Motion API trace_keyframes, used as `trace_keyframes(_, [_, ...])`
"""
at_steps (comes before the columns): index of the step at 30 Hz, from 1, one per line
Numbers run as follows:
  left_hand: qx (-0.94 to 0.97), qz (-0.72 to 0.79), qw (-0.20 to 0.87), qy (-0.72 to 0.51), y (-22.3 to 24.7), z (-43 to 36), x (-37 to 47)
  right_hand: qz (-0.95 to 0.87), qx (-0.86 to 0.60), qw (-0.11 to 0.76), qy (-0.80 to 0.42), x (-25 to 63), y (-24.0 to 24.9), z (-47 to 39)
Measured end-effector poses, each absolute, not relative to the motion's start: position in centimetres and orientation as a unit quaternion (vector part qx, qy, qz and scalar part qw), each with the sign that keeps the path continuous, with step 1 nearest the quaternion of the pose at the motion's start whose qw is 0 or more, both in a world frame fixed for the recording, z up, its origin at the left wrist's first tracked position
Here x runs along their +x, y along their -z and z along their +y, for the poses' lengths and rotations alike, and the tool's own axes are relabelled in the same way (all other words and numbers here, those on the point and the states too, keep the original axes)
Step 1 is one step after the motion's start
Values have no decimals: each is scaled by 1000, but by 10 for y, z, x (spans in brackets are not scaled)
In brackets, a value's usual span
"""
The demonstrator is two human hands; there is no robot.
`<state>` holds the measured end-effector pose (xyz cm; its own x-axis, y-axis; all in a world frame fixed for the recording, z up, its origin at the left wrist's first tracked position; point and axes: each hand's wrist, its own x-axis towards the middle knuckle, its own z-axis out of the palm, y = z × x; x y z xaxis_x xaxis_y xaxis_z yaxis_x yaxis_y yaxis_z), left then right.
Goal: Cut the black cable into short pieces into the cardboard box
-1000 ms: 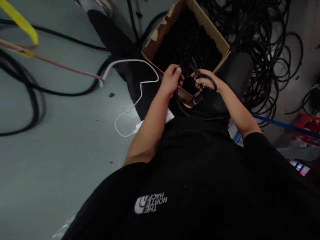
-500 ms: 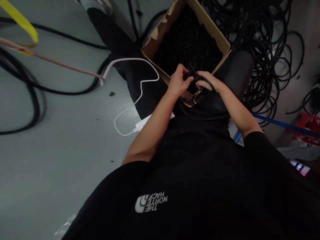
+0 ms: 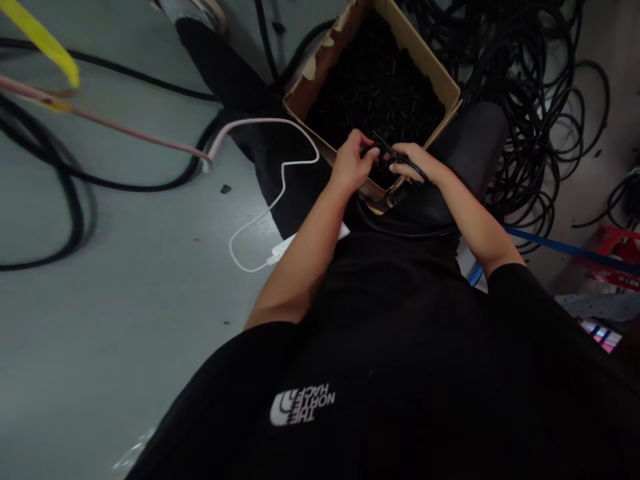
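My left hand is closed, thumb and fingers pinching a thin black cable whose curve lies across my lap. Its held end is dark and hard to make out. Just to the right, my right hand is wrapped round what look like black-handled scissors, their narrow tips pointing up and left towards the left hand's fingertips. Both hands are over the near corner of a cardboard box. Inside the box lies a heap of short black pieces.
A large tangle of black cable lies right of the box. Thick black cable loops over the grey floor at left. A white cord runs beside my leg to a white device. A yellow strip hangs at upper left.
My left hand has shifted slightly left, away from the right hand, and the scissors between them show more clearly. The right hand has barely moved.
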<state>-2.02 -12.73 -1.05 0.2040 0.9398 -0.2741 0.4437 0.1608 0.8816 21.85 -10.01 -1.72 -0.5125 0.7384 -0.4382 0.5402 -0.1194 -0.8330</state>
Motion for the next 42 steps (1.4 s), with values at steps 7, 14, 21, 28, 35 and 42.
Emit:
trace_keyframes(7, [537, 506, 585, -339, 75, -123, -30, -751, -485, 30, -448, 218, 16, -94])
trace_keyframes(14, [511, 489, 621, -338, 83, -124, -31, -762, -469, 90, -437, 225, 37, -102])
trace_keyframes(21, [493, 484, 657, -300, 69, -125, -30, -766, -466, 85, -435, 226, 45, -98])
trace_keyframes(28, [468, 518, 661, -277, 47, -125, -36, -768, -462, 66, -438, 228, 32, -102])
trace_keyframes(35, [463, 508, 683, -247, 55, -124, -33, -790, -449, 24, -418, 227, 40, -94])
trace_keyframes(42, [458, 507, 663, -307, 76, -124, -35, -779, -475, 3, -410, 225, 22, -94])
